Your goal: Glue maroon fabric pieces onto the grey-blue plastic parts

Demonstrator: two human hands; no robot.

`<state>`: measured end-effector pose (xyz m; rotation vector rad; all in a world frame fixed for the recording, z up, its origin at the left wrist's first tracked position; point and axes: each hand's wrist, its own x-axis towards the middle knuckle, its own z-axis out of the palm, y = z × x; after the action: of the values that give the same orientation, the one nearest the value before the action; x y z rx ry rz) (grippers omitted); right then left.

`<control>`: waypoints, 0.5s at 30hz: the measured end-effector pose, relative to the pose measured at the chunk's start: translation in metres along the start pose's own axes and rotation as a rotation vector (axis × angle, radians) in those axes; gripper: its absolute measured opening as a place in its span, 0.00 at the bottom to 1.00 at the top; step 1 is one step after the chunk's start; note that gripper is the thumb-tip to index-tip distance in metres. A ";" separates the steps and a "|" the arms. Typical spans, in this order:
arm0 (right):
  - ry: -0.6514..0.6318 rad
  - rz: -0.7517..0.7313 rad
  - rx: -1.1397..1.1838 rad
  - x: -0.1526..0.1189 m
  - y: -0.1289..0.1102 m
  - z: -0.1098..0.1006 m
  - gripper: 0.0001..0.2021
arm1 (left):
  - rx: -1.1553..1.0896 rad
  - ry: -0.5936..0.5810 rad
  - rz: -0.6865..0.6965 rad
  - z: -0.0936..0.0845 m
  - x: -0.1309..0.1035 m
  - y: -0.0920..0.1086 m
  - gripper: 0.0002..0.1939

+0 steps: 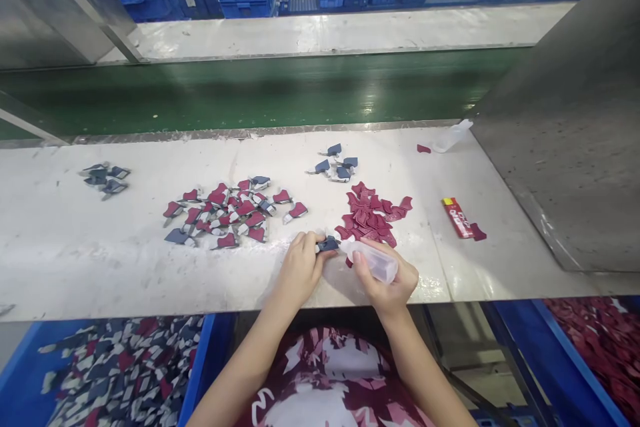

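Near the front edge of the white worktop, my left hand (300, 263) pinches a small dark blue-grey part (328, 244) with a light end. My right hand (393, 277) is wrapped round a translucent squeeze bottle (377, 261), tilted so its nozzle points at that part; whether the tip touches it I cannot tell. Just beyond the bottle lies a heap of flat maroon pieces (370, 217). To the left of my hands is a pile of small parts topped with maroon pieces (235, 210), a few of them showing dark blue. Several dark blue parts (337, 163) lie behind.
Another dark blue cluster (105, 178) lies far left. On the right are a red packet (456, 219) and a second bottle (453, 136) by a metal panel (565, 120). A green belt (300, 90) runs behind. Blue bins (195, 373) (565, 353) below hold parts and maroon pieces.
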<state>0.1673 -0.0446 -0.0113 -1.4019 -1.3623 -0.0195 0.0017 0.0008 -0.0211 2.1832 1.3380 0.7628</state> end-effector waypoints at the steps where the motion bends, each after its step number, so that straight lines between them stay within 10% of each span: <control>1: 0.000 -0.006 -0.005 0.000 0.000 0.000 0.08 | 0.000 0.001 0.003 0.000 0.000 0.000 0.08; 15: -0.028 0.003 0.009 0.002 -0.001 -0.001 0.07 | 0.009 -0.009 0.001 0.000 -0.001 -0.002 0.07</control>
<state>0.1678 -0.0440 -0.0097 -1.4011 -1.3817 0.0081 0.0007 0.0008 -0.0226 2.1926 1.3385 0.7480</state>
